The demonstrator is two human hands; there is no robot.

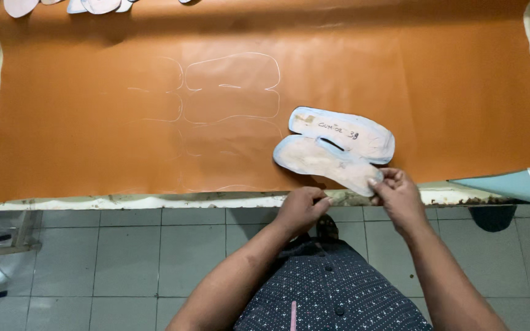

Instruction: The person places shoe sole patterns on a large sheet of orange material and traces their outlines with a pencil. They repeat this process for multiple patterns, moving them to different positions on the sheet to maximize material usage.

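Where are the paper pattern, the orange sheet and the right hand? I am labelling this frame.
paper pattern (338,144): head view, on the pale middle of the cutout.
orange sheet (81,122): head view, on a bare stretch left of the traced outlines.
right hand (397,193): head view, on the back of the hand.

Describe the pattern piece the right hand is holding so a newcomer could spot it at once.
On the big orange leather sheet, look near its front edge, right of the faint traced outlines. The paper template lies there, pinched at its tip by the right hand. It alone is pale, blue-edged and split into two lobes.
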